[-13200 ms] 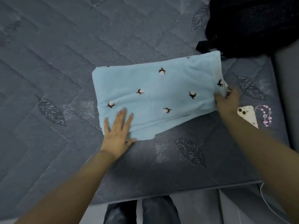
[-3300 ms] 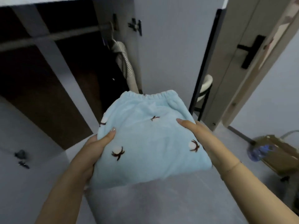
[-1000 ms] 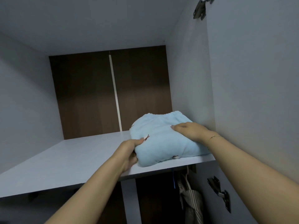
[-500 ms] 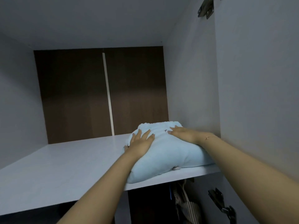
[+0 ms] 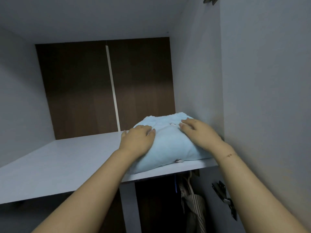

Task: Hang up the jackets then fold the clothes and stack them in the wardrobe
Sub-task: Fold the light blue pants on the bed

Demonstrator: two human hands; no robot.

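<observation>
A folded light-blue fleece garment [image 5: 170, 145] with small dark flower prints lies on the white wardrobe shelf [image 5: 64, 158], tight against the right inner wall. My left hand [image 5: 138, 140] rests palm down on its left side, fingers loosely bent over the top. My right hand [image 5: 200, 132] lies flat on its right side, fingers spread toward the elastic waistband at the back. Both hands press the bundle down.
The shelf has a dark brown back panel [image 5: 104, 88] and white side walls. Below it, a striped garment [image 5: 193, 204] hangs in the lower compartment. A door hinge [image 5: 225, 197] sits on the right door panel.
My left hand has slid a little left and its fingers have bent. The garment sits slightly farther back on the shelf, and my view has shifted a bit.
</observation>
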